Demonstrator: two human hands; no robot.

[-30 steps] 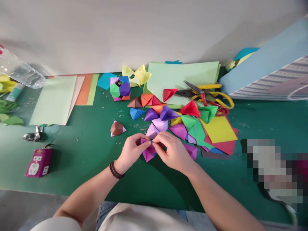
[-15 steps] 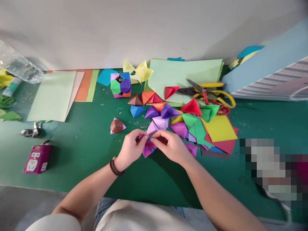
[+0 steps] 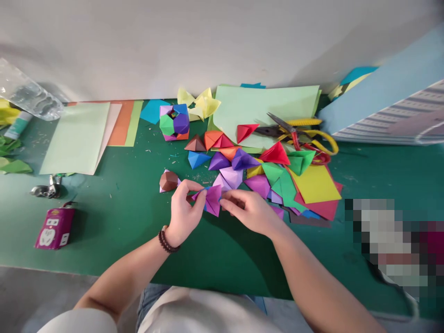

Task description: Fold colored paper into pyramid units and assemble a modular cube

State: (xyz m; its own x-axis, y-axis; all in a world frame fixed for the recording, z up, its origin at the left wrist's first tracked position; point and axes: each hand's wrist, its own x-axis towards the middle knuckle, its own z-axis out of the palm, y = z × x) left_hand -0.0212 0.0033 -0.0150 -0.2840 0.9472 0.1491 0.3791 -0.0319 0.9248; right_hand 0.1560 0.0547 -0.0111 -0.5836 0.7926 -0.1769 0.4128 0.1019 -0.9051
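Above the green table, my left hand pinches a purple-and-blue folded paper piece between thumb and fingers. My right hand has its thumb and fingertips closed at the piece's right edge, where a bit of blue shows. Just beyond my hands lie folded paper units: lilac, dark purple, blue and magenta. A brown-and-lilac unit sits left of my left hand.
A multicoloured paper ball stands near the wall. Scissors and pliers lie on pale green sheets. Further right are yellow squares and a blue box. At left are a purple carton, nail clippers and a plastic bottle.
The purple-and-blue piece has been lifted and turned, showing a wide purple face. My right hand has shifted slightly right, away from my left hand.
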